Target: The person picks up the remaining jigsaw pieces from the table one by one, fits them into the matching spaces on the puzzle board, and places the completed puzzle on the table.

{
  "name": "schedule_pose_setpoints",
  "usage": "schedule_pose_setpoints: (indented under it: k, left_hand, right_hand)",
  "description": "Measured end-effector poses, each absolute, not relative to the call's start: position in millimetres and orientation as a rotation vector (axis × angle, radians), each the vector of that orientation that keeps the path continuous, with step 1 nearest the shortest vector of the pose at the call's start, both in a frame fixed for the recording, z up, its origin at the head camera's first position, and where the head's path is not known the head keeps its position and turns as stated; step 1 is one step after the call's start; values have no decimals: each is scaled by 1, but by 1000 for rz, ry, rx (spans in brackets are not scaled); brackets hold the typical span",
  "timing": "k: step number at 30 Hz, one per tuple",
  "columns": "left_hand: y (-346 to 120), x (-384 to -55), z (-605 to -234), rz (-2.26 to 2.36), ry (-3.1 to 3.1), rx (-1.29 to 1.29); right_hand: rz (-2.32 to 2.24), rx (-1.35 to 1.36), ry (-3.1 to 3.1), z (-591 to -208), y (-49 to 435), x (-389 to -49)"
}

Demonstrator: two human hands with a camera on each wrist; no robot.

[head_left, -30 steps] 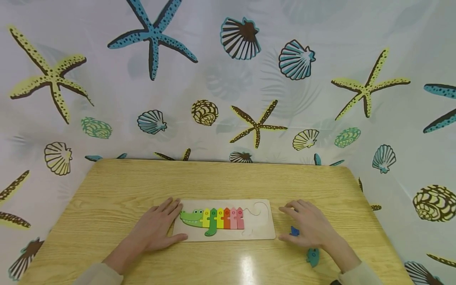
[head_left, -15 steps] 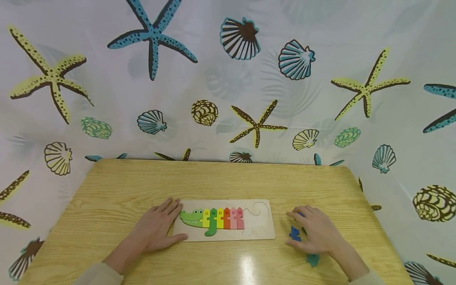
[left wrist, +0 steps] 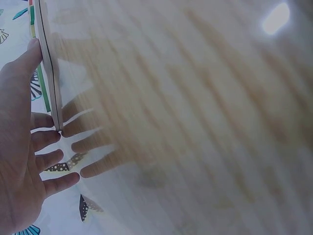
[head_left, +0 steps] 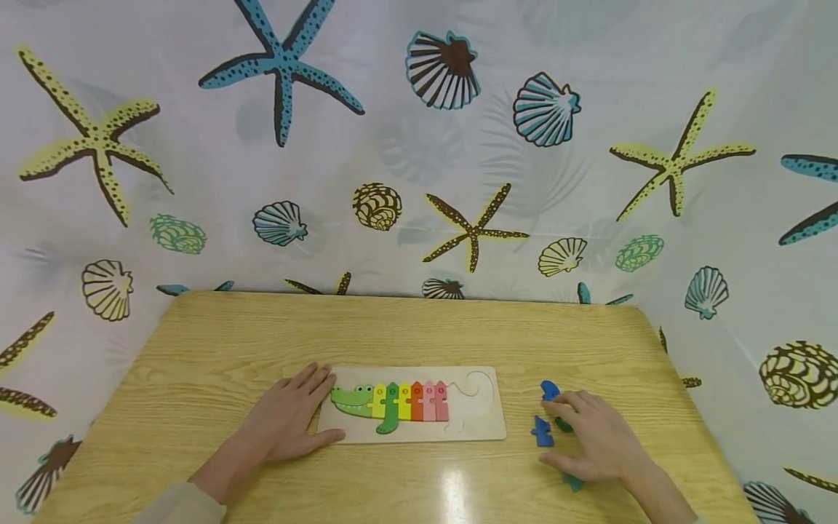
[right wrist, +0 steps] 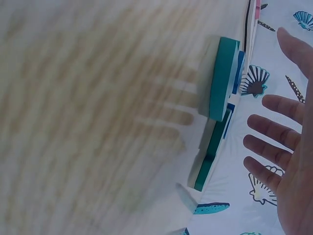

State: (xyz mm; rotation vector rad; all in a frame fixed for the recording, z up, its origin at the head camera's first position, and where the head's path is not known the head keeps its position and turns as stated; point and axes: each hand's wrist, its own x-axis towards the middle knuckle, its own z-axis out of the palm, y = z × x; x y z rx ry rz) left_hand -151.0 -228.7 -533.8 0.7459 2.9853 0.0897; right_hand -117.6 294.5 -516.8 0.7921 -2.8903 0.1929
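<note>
Wooden table point(head_left: 419, 331), seashell backdrop point(head_left: 419, 145), left grip point(head_left: 292, 421) touching puzzle board point(head_left: 476, 416), right grip point(head_left: 594, 435) (both relaxed)

Your wood-grain table point(head_left: 406, 331) stands walled in by hanging cloth point(head_left: 406, 175) printed with starfish and shells; home or studio, you cannot tell.

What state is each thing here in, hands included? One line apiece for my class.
Puzzle board: flat, partly filled, right end unfilled.
Crocodile head piece: fitted.
Strip pieces: fitted side by side.
Upper blue piece: loose.
Lower blue piece: loose.
Dark green piece: loose.
Teal piece: loose.
Left hand: fingers straight, touching the board.
Right hand: open above loose pieces, gripping nothing.
</note>
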Motion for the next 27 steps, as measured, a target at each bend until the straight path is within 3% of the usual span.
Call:
schedule_pose_setpoints:
  k: [27]
  left_hand:
    - [-229,-151,-535,104,2979,738]
  right_hand:
    - [193,625,-2931,-518,325,-125]
